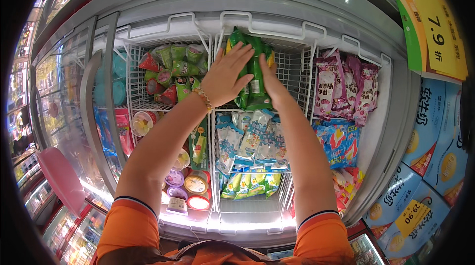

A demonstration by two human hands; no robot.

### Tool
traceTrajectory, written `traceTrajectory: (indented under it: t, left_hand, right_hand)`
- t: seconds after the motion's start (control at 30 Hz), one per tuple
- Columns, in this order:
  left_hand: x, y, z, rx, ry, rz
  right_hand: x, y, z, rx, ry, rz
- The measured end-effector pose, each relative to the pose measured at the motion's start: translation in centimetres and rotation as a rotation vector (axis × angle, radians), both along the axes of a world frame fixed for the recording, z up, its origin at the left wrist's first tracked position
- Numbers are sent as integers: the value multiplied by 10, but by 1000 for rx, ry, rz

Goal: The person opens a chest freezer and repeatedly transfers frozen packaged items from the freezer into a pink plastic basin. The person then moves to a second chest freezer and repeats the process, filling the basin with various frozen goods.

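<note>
Green ice-cream packets (255, 79) with yellow corn pictures lie bunched in the upper middle wire basket (295, 68). My left hand (228, 74) rests across their upper left side, fingers extended and thumb apart; a beaded bracelet circles that wrist. Against their right side is my right hand (274, 81), its fingers partly hidden, so its grip cannot be made out. Just below, blue-and-white wrapped ices (254, 137) fill the middle section. Cone-shaped ice creams (178, 68) in green and red wrappers sit in the basket to the left.
Pink-purple ice packets (345, 87) hang over blue packets (339, 140) at right. Ice-cream tubs (196, 185) are stacked lower left. A sliding glass door (66, 90) with a grey handle (91, 116) covers the freezer's left side. Blue cartons (408, 190) and a price sign (436, 36) stand right.
</note>
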State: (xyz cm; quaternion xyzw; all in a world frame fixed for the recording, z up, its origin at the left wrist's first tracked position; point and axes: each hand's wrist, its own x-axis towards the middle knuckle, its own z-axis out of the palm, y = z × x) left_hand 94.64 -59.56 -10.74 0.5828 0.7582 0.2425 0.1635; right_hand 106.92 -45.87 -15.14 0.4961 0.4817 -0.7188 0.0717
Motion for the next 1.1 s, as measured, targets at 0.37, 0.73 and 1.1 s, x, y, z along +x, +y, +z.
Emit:
traceTrajectory:
  t: [0.37,0.73,1.1]
  left_hand:
    - [0,-11,11,196,122,16]
    - [18,100,15,-548,144,-344]
    - [0,76,-17,-95,585,-680]
  right_hand:
    - [-7,-54,8,534,-246,314]
    - [25,-9,-1,54,282,259]
    - [47,47,-80,743,-271,450]
